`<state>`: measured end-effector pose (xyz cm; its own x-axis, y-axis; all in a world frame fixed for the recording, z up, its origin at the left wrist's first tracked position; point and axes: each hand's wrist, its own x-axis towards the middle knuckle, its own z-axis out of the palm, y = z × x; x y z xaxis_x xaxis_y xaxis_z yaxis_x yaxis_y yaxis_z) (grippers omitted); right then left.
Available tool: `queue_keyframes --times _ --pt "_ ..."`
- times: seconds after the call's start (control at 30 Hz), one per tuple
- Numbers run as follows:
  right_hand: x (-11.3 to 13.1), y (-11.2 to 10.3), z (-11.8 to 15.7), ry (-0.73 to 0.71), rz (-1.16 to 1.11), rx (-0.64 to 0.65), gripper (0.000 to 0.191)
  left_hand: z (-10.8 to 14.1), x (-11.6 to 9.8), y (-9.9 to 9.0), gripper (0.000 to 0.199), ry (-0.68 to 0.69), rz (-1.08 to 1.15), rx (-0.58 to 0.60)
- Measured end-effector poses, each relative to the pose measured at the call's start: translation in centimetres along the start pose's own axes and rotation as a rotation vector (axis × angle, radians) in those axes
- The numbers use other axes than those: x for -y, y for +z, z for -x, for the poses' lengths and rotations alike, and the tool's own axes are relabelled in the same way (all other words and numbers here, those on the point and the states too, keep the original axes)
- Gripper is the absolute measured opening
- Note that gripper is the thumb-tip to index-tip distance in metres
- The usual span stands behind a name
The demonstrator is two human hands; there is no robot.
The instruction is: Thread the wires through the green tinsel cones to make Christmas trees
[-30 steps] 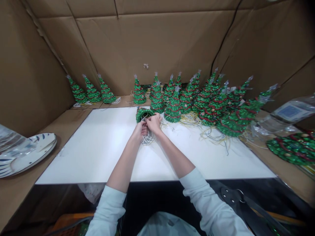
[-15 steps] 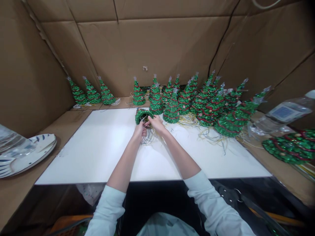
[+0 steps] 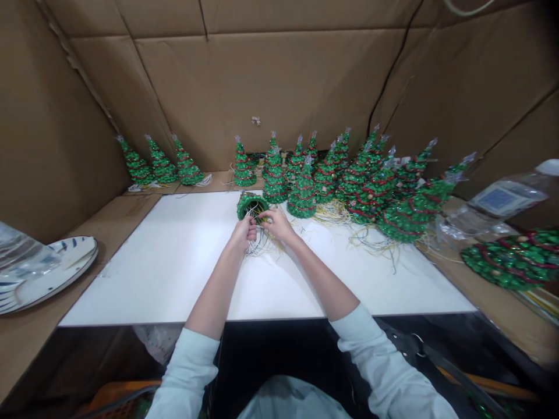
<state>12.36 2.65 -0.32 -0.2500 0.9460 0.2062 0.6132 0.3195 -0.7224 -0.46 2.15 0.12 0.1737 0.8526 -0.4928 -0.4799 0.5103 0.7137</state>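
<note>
Fingers (image 3: 251, 228): L hand (image 3: 243, 231) grips wires (image 3: 262, 243) | R hand (image 3: 279, 226) nr tree rim (image 3: 254, 196), grip unclear | board (image 3: 152, 267) wide L

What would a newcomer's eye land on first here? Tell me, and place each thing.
Probably the crowd of glittery green trees with red garlands, from the middle to the right along the back of the white board. Next, likely, the tipped tree near the board's back edge, its open base facing the person, with the left hand and right hand at the wires spilling out.
</note>
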Motion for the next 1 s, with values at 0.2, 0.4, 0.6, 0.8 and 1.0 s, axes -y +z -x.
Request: queue_keyframes --times 0.2,0.4,0.6,0.8,1.0 --pt "0.0 0.9 0.2 0.041 0.041 -0.057 0.027 0.5 -0.1 0.4 0.035 0.006 -0.028 -0.036" --pt "0.5 1.0 -0.4 0.100 0.131 -0.069 0.023 0.9 -0.3 0.5 0.031 -0.023 -0.049 -0.063" --pt "0.5 0.7 -0.8 0.045 0.203 -0.066 0.025 0.9 -0.6 -0.2 0.023 0.009 -0.182 -0.154" --pt "-0.4 0.7 -1.1 -0.036 0.235 -0.036 0.034 1.3 -1.0 -1.2 0.016 -0.012 -0.240 -0.101" --pt "-0.3 0.1 -1.0 -0.074 0.322 -0.022 0.043 1.2 -0.4 -1.1 0.023 0.102 -0.226 -0.092"
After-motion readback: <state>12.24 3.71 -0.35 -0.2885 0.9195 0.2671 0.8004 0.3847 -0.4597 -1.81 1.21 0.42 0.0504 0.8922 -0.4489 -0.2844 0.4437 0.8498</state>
